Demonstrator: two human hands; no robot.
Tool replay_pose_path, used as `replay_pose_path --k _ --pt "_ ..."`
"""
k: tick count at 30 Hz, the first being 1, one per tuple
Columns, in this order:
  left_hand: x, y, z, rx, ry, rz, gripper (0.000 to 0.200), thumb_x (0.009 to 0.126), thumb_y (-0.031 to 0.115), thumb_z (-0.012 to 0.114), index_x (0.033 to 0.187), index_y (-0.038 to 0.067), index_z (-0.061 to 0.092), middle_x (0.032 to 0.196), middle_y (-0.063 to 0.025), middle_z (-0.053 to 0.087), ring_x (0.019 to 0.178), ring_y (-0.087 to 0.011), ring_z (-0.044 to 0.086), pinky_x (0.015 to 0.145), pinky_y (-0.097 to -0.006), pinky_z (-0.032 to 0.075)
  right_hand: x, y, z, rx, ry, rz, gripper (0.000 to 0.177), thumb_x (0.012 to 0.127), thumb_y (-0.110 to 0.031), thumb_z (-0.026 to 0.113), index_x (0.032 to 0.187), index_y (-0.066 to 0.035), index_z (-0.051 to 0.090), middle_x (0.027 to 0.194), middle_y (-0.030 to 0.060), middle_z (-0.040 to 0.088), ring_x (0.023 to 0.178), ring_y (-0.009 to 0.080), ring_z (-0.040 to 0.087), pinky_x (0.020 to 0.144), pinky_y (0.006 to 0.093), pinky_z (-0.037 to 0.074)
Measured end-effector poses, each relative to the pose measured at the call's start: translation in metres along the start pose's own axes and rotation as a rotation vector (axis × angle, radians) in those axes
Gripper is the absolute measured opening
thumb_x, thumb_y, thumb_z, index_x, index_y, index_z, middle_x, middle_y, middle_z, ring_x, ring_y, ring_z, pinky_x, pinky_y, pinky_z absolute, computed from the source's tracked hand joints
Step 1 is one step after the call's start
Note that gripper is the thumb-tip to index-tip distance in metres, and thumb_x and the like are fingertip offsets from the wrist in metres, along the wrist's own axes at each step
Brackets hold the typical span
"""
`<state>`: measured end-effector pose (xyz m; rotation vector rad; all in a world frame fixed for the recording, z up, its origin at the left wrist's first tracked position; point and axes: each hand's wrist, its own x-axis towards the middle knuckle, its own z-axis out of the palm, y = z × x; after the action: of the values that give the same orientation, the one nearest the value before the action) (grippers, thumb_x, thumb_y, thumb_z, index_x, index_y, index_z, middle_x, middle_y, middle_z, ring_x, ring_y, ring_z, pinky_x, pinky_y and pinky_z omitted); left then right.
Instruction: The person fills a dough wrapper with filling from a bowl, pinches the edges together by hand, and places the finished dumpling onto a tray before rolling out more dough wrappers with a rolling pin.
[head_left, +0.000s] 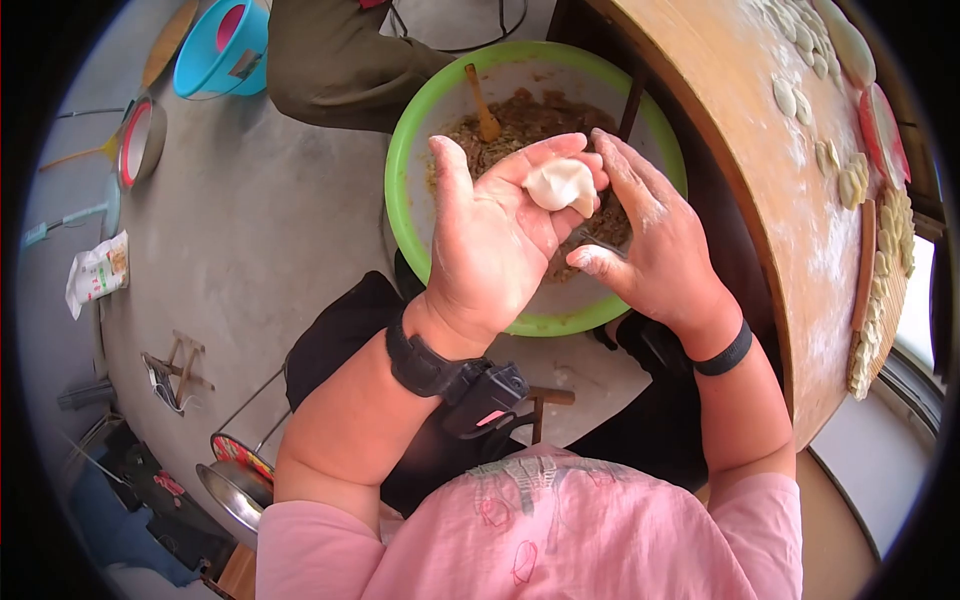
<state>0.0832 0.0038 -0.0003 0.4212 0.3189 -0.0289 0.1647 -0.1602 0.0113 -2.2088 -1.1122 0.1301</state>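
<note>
A white folded dumpling (560, 186) rests on the fingers of my left hand (492, 245), which is palm up with the thumb spread away. My right hand (662, 235) is beside it, thumb and fingers apart, its fingertips right at the left fingertips near the dumpling. Flour dusts both hands. Beneath them is a large basin with a green rim (402, 200), holding a brown chopped filling (540, 110). A wooden spoon (484, 108) stands in the filling. My hands hide the middle of the basin.
On my right a floured wooden table (740, 130) curves along, with several dumplings (792, 100) and a rolling pin (864, 265) near its far edge. Another person's leg (345, 65) is beyond the basin. A blue bucket (205, 60) and a white packet (98, 272) are at left.
</note>
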Motion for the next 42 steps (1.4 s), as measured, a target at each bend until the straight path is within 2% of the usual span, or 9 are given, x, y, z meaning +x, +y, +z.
replay_pose_path --k 4,5,11,14,28,31,34,40,42 --pt "-0.001 0.004 0.003 -0.075 0.001 0.013 0.095 0.096 0.073 0.011 0.141 -0.002 0.048 0.136 -0.0247 0.055 0.123 -0.0330 0.054 0.103 -0.0420 0.044 0.003 -0.004 -0.004 -0.006 0.159 -0.115 0.073 0.058 -0.019 0.089 0.125 -0.006 0.063 0.119 0.0144 0.061 0.102 0.0344 0.060 0.090 0.0412 0.050" --pt "-0.002 0.004 0.002 -0.080 -0.017 0.010 0.095 0.096 0.073 0.011 0.142 -0.001 0.048 0.137 -0.0240 0.054 0.124 -0.0334 0.053 0.104 -0.0426 0.043 0.005 -0.006 -0.004 0.002 0.191 -0.135 0.063 0.056 -0.015 0.088 0.115 -0.008 0.067 0.108 0.0107 0.061 0.092 0.0306 0.058 0.082 0.0386 0.049" --pt "-0.004 0.002 0.006 -0.079 -0.015 -0.001 0.097 0.094 0.076 0.011 0.143 0.000 0.048 0.140 -0.0206 0.054 0.131 -0.0349 0.050 0.110 -0.0453 0.039 -0.003 -0.013 -0.002 0.129 0.223 -0.222 0.041 0.061 -0.009 0.086 0.098 -0.007 0.068 0.092 0.0073 0.064 0.084 0.0254 0.060 0.071 0.0361 0.048" --pt "-0.004 0.000 0.005 -0.073 -0.036 -0.002 0.098 0.094 0.077 0.011 0.142 0.000 0.049 0.139 -0.0206 0.055 0.132 -0.0349 0.049 0.111 -0.0459 0.038 -0.001 -0.017 -0.001 0.155 0.261 -0.244 0.039 0.061 -0.009 0.086 0.096 -0.007 0.069 0.087 0.0064 0.064 0.079 0.0243 0.061 0.068 0.0346 0.047" --pt "-0.002 -0.002 0.004 -0.075 -0.080 -0.030 0.101 0.093 0.077 0.008 0.139 -0.001 0.052 0.136 -0.0219 0.057 0.129 -0.0343 0.051 0.113 -0.0463 0.036 0.004 -0.012 0.007 0.141 0.237 -0.301 0.033 0.062 -0.006 0.084 0.092 -0.008 0.070 0.085 0.0046 0.063 0.074 0.0232 0.058 0.064 0.0336 0.047" --pt "0.001 -0.002 0.007 -0.076 -0.019 -0.055 0.105 0.089 0.084 0.009 0.132 0.003 0.060 0.125 -0.0145 0.064 0.116 -0.0261 0.059 0.100 -0.0388 0.045 0.006 -0.010 0.009 0.142 0.228 -0.294 0.030 0.063 -0.004 0.083 0.090 -0.007 0.069 0.085 0.0056 0.063 0.075 0.0236 0.058 0.064 0.0338 0.047" --pt "0.005 0.000 0.005 -0.053 -0.040 -0.035 0.101 0.093 0.077 0.008 0.139 -0.002 0.052 0.136 -0.0223 0.057 0.129 -0.0340 0.051 0.113 -0.0450 0.036 0.010 -0.008 0.009 0.128 0.197 -0.269 0.028 0.063 -0.003 0.082 0.088 -0.006 0.069 0.084 0.0071 0.063 0.075 0.0245 0.059 0.065 0.0342 0.048" --pt "0.016 0.000 0.001 -0.051 -0.023 -0.014 0.099 0.094 0.077 0.011 0.138 -0.002 0.052 0.135 -0.0218 0.057 0.123 -0.0323 0.054 0.109 -0.0436 0.039 0.023 0.002 0.014 0.129 0.158 -0.254 0.028 0.064 -0.003 0.081 0.088 -0.006 0.068 0.083 0.0085 0.064 0.076 0.0262 0.060 0.065 0.0348 0.050" --pt "0.019 -0.002 0.003 -0.065 0.047 -0.019 0.099 0.093 0.079 0.015 0.131 -0.002 0.058 0.125 -0.0194 0.062 0.115 -0.0284 0.059 0.102 -0.0400 0.044 0.021 0.002 0.016 0.153 0.138 -0.200 0.031 0.062 -0.005 0.083 0.090 -0.006 0.068 0.083 0.0082 0.064 0.076 0.0262 0.061 0.066 0.0349 0.050"
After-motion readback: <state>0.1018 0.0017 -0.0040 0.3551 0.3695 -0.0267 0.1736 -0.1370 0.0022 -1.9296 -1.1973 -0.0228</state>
